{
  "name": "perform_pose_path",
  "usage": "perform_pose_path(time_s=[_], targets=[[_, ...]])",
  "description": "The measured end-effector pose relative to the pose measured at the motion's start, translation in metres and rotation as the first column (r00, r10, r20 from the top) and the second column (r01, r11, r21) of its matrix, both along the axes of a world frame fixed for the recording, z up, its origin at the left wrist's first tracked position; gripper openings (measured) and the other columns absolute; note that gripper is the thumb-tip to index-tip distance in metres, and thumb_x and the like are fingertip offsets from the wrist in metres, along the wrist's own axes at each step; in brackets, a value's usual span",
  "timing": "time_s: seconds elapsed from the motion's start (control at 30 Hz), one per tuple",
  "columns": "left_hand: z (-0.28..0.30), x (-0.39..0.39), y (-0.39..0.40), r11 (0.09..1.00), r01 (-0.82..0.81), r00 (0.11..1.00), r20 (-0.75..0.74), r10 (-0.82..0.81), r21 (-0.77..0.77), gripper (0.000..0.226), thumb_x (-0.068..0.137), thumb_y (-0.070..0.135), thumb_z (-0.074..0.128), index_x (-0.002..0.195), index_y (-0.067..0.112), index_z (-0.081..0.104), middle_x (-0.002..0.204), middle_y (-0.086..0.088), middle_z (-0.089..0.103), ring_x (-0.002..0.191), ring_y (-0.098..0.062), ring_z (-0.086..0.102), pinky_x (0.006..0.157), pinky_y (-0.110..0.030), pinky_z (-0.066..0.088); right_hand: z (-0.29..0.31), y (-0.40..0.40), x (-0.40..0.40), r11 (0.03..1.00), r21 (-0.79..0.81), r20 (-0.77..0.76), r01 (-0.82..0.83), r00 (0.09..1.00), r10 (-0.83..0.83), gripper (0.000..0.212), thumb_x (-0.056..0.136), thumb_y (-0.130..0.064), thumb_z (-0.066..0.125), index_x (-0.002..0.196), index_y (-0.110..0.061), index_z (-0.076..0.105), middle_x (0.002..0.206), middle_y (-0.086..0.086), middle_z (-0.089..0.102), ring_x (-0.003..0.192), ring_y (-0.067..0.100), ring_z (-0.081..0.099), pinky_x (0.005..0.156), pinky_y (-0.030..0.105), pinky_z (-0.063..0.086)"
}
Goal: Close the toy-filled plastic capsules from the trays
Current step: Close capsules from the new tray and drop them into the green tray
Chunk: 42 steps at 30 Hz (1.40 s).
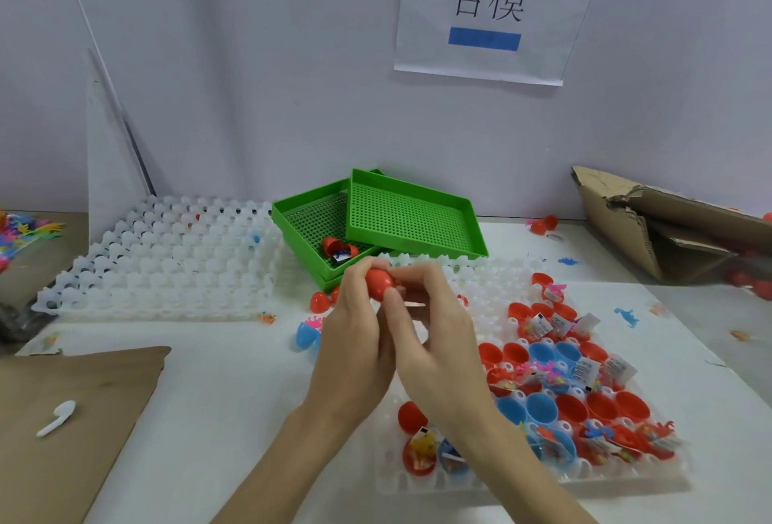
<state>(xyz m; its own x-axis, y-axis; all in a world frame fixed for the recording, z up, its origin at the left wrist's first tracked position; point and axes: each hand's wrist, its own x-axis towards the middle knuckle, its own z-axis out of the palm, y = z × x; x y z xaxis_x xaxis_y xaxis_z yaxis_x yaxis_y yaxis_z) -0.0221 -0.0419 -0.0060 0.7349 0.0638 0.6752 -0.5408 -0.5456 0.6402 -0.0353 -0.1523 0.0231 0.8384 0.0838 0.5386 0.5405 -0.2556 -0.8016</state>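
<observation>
Red capsule (381, 282) between both hands

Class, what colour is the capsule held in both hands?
Red: the capsule, gripped by left hand and right hand; head view.

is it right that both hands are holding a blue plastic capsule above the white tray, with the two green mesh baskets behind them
Not quite: the head view shows the plastic capsule is red, not blue. Both the left hand and right hand hold it above the white tray, with the two green mesh baskets behind.

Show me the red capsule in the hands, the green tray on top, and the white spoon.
red capsule (381, 284): head view, exposed shell between fingers.
green tray (411, 218): head view, its perforated floor.
white spoon (64, 410): head view, its bowl.
</observation>
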Motion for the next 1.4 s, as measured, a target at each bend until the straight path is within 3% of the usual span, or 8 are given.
perform_pose_path(time_s=[0.1, 0.2, 0.37, 0.5, 0.67, 0.97, 1.2, 1.4], targets=[[0.002, 0.006, 0.001, 0.972, 0.172, 0.985, 0.026, -0.17, -0.158, 0.038, 0.109, 0.014, 0.044, 0.147, 0.014, 0.039, 0.147, 0.019, 0.048, 0.136, -0.01, 0.053, 0.105, -0.022, 0.048, 0.009, -0.003, 0.003, 0.901, 0.401, -0.246, -0.164, 0.928, 0.278, 0.014, 0.103, -0.018, 0.062, 0.116, -0.012, 0.064, 0.11, 0.006, 0.074, 0.107, 0.021, 0.072, 0.093, 0.035, 0.058], [0.004, 0.007, 0.005, 0.947, 0.292, 0.956, 0.075, -0.284, -0.135, 0.048, 0.111, 0.024, 0.041, 0.157, 0.013, 0.027, 0.167, 0.016, 0.027, 0.152, -0.015, 0.037, 0.117, -0.03, 0.041, 0.016, -0.01, 0.007, 0.7, 0.665, -0.294, -0.26, 0.77, 0.566, 0.032, 0.101, -0.023, 0.062, 0.125, -0.002, 0.064, 0.119, 0.018, 0.073, 0.113, 0.033, 0.071, 0.097, 0.036, 0.058], [0.007, 0.009, 0.013, 0.94, 0.341, 0.939, 0.05, -0.341, -0.001, 0.048, 0.111, 0.03, 0.043, 0.154, 0.015, 0.028, 0.174, 0.007, 0.013, 0.158, -0.017, 0.022, 0.122, -0.044, 0.036, 0.018, -0.019, 0.014, 0.648, 0.677, -0.282, -0.35, 0.689, 0.668, 0.032, 0.098, -0.017, 0.066, 0.127, -0.006, 0.071, 0.128, 0.02, 0.07, 0.122, 0.034, 0.066, 0.102, 0.034, 0.054], [0.015, 0.006, 0.017, 0.966, 0.258, 0.964, 0.063, -0.257, -0.003, 0.04, 0.104, 0.023, 0.06, 0.143, 0.014, 0.05, 0.168, 0.007, 0.031, 0.154, -0.015, 0.033, 0.114, -0.046, 0.046, 0.02, -0.025, 0.019, 0.608, 0.722, -0.288, -0.329, 0.656, 0.698, 0.033, 0.093, -0.019, 0.073, 0.122, -0.006, 0.074, 0.124, 0.018, 0.072, 0.114, 0.024, 0.071, 0.094, 0.026, 0.056], [0.024, 0.002, 0.016, 0.961, 0.263, 0.964, 0.062, -0.258, -0.087, 0.043, 0.097, 0.02, 0.07, 0.138, 0.016, 0.061, 0.143, 0.013, 0.062, 0.138, -0.018, 0.054, 0.108, -0.045, 0.05, 0.021, -0.035, 0.023, 0.573, 0.737, -0.297, -0.358, 0.591, 0.75, 0.031, 0.098, -0.014, 0.068, 0.126, -0.001, 0.07, 0.126, 0.023, 0.07, 0.122, 0.031, 0.067, 0.098, 0.031, 0.055], [0.026, 0.0, 0.013, 0.933, 0.343, 0.939, 0.067, -0.338, -0.11, 0.032, 0.099, 0.017, 0.065, 0.129, 0.01, 0.063, 0.124, 0.004, 0.066, 0.121, -0.024, 0.063, 0.1, -0.025, 0.048, 0.019, -0.036, 0.026, 0.566, 0.727, -0.306, -0.389, 0.554, 0.775, 0.033, 0.094, -0.022, 0.073, 0.119, 0.001, 0.072, 0.113, 0.02, 0.073, 0.11, 0.023, 0.071, 0.1, 0.032, 0.056], [0.022, 0.0, 0.01, 0.963, 0.251, 0.967, 0.076, -0.244, -0.094, 0.034, 0.1, 0.026, 0.065, 0.131, 0.012, 0.062, 0.125, 0.007, 0.066, 0.121, -0.019, 0.063, 0.099, -0.022, 0.047, 0.019, -0.034, 0.026, 0.524, 0.753, -0.275, -0.399, 0.532, 0.801, 0.035, 0.096, -0.025, 0.072, 0.119, 0.0, 0.073, 0.116, 0.021, 0.073, 0.113, 0.024, 0.071, 0.096, 0.027, 0.055], [0.017, 0.002, 0.012, 0.963, 0.254, 0.967, 0.042, -0.251, -0.094, 0.037, 0.1, 0.029, 0.065, 0.135, 0.017, 0.059, 0.129, 0.013, 0.064, 0.12, -0.017, 0.064, 0.097, -0.024, 0.051, 0.021, -0.035, 0.025, 0.578, 0.713, -0.312, -0.398, 0.557, 0.769, 0.04, 0.095, -0.026, 0.073, 0.125, 0.0, 0.07, 0.127, 0.027, 0.068, 0.123, 0.032, 0.066, 0.097, 0.029, 0.056]])
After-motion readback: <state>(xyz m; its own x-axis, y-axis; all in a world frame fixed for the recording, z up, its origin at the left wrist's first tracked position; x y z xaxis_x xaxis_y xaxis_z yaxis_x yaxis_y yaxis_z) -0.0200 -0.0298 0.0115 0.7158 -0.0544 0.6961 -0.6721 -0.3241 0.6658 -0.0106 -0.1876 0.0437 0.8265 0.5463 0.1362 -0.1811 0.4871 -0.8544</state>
